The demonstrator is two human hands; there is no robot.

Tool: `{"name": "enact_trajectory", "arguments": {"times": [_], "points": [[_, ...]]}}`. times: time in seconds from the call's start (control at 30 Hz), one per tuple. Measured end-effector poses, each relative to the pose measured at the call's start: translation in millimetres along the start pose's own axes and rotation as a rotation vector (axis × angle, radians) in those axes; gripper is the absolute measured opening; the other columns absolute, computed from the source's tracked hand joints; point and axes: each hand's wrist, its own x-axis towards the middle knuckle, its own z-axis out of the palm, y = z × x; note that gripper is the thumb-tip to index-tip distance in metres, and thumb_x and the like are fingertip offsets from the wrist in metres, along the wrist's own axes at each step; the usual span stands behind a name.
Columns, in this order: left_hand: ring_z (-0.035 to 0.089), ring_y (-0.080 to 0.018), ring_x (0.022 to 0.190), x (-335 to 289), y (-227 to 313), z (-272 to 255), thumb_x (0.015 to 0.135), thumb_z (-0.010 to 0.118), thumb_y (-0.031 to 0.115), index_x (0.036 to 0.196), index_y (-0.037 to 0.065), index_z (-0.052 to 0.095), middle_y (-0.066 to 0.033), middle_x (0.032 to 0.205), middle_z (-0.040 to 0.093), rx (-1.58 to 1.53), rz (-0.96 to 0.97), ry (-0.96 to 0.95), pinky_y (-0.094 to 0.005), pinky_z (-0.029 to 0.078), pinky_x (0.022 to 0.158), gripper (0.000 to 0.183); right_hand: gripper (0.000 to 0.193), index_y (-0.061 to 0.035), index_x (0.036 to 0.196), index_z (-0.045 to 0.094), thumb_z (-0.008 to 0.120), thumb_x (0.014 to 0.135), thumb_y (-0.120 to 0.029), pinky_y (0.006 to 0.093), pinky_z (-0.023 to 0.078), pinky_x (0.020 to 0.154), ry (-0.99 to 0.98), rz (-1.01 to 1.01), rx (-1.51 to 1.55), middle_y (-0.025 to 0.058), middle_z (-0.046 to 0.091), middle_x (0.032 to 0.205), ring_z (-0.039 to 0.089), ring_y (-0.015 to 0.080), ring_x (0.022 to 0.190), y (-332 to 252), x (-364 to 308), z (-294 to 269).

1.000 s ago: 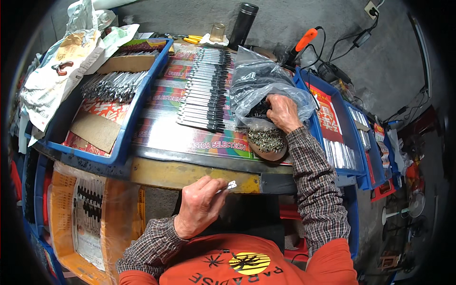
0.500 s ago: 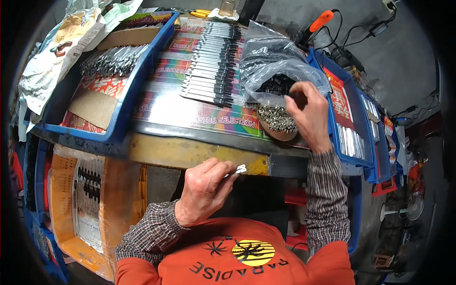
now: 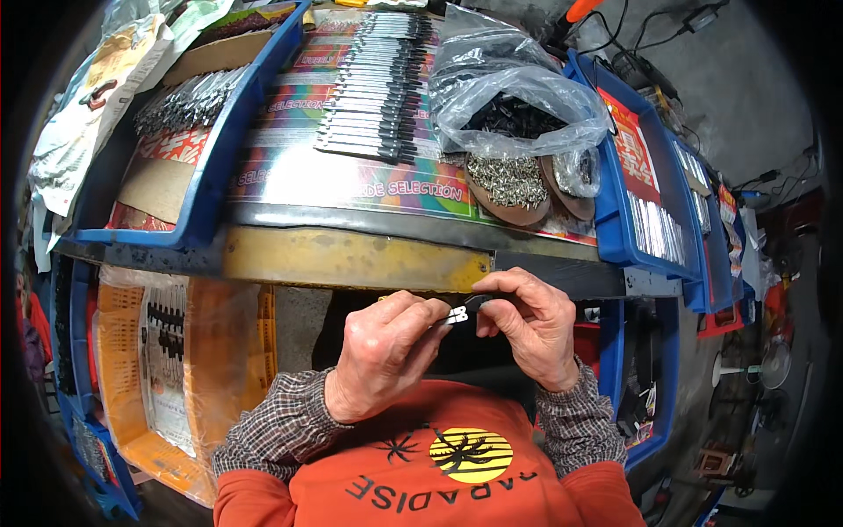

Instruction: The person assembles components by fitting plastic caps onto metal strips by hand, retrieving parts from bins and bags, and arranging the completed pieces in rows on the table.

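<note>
In front of the bench edge, my left hand (image 3: 382, 356) is closed around thin silvery metal strips (image 3: 457, 314), whose slotted ends stick out past the fingertips. Close beside them, my right hand (image 3: 536, 327) pinches a small black part (image 3: 476, 301) at the strips' ends; whether the two touch I cannot tell. On the bench lies a long row of silver strips with black ends (image 3: 364, 132). To its right, an open clear plastic bag (image 3: 575, 132) holds a heap of small black parts (image 3: 514, 116). Small metal fittings (image 3: 509, 182) fill a brown shallow holder in front of the bag.
At left stands a blue bin (image 3: 206, 198) with bundled strips and cardboard. An orange basket (image 3: 123, 378) with more black-ended strips sits below the bench. Blue bins (image 3: 619, 241) with silver strips line the right side. An orange-handled tool (image 3: 580, 10) and cables lie behind.
My right hand has come back from the bag toward my left hand, bringing a small black part to the strips. My left hand keeps its grip.
</note>
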Motion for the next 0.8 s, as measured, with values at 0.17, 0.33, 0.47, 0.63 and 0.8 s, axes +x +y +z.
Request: {"name": "enact_trajectory", "arguments": {"times": [0.17, 0.33, 0.47, 0.63, 0.8], "points": [[0.062, -0.0253, 0.061, -2, 2, 3, 0.071, 0.072, -0.004, 0.091, 0.003, 0.064, -0.0102, 0.074, 0.062, 0.016, 0.015, -0.02, -0.0333, 0.048, 0.053, 0.023, 0.016, 0.0053, 0.103, 0.062, 0.063, 0.09, -0.004, 0.0204, 0.049, 0.056, 0.008, -0.006, -0.005, 0.0071, 0.06, 0.091, 0.059, 0.0079, 0.065, 2, -6, 1], [0.061, -0.0258, 0.062, -3, 3, 6, 0.07, 0.072, -0.004, 0.091, 0.003, 0.063, -0.01, 0.074, 0.061, 0.028, 0.02, -0.041, -0.034, 0.048, 0.053, 0.023, 0.015, 0.0026, 0.101, 0.065, 0.065, 0.089, -0.007, 0.019, 0.047, 0.052, -0.018, 0.067, 0.057, 0.0041, 0.062, 0.081, 0.058, 0.0064, 0.059, 6, -8, -1], [0.058, -0.0247, 0.059, -4, 1, 10, 0.072, 0.072, 0.0, 0.089, 0.003, 0.061, -0.0078, 0.071, 0.056, 0.029, 0.071, -0.039, -0.0343, 0.047, 0.052, 0.02, 0.014, 0.0018, 0.1, 0.066, 0.066, 0.088, -0.007, 0.019, 0.047, 0.051, -0.023, 0.134, 0.153, 0.0036, 0.063, 0.077, 0.058, 0.0063, 0.058, 14, -10, -4], [0.057, -0.0245, 0.058, -8, -3, 14, 0.072, 0.071, 0.001, 0.089, 0.003, 0.061, -0.0074, 0.071, 0.055, 0.026, 0.073, -0.09, -0.0343, 0.047, 0.05, 0.02, 0.013, 0.0023, 0.098, 0.066, 0.066, 0.088, -0.007, 0.0196, 0.047, 0.05, -0.118, 0.16, 0.211, 0.004, 0.063, 0.075, 0.058, 0.0069, 0.057, 23, -9, -7], [0.062, -0.0261, 0.062, -19, -6, 21, 0.068, 0.073, -0.004, 0.09, 0.001, 0.062, -0.0103, 0.074, 0.061, -0.016, 0.061, -0.093, -0.0337, 0.049, 0.054, 0.024, 0.012, 0.0026, 0.095, 0.066, 0.066, 0.088, -0.008, 0.0201, 0.047, 0.049, -0.162, 0.131, 0.181, 0.0045, 0.064, 0.073, 0.058, 0.0075, 0.056, 31, -13, -5]]}}
